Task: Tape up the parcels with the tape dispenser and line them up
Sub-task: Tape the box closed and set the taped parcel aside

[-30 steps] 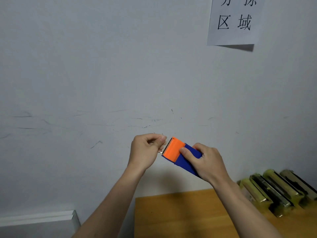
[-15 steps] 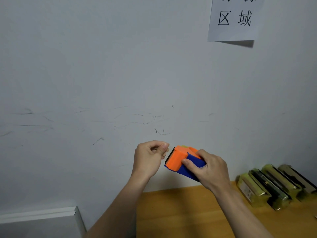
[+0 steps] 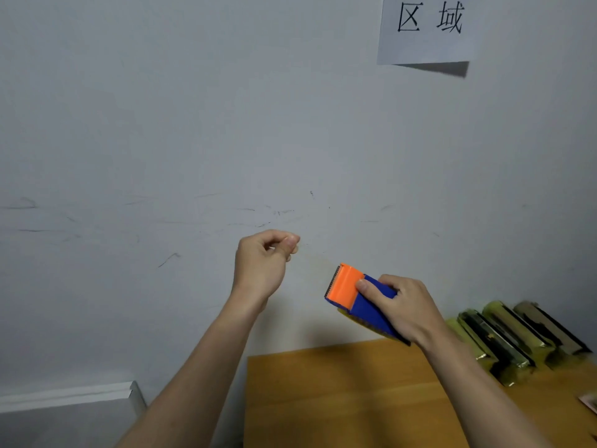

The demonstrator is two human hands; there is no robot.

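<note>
My right hand (image 3: 403, 308) grips a blue tape dispenser (image 3: 358, 295) with an orange head and a toothed blade, held in the air above the wooden table (image 3: 339, 399). Up and to the left of it, my left hand (image 3: 265, 263) pinches thumb and forefinger together on the end of a faint clear tape strip (image 3: 315, 257) that stretches toward the blade. Several parcels (image 3: 513, 337) wrapped in yellowish tape stand in a row against the wall at the right of the table.
A grey scuffed wall fills most of the view, with a paper sign (image 3: 426, 27) at the top right. A white ledge (image 3: 71, 396) sits at the lower left. A small pale object (image 3: 589, 402) lies at the table's right edge.
My hands have moved apart: the dispenser went down and right, my left hand stayed up, and a length of tape now spans between them.
</note>
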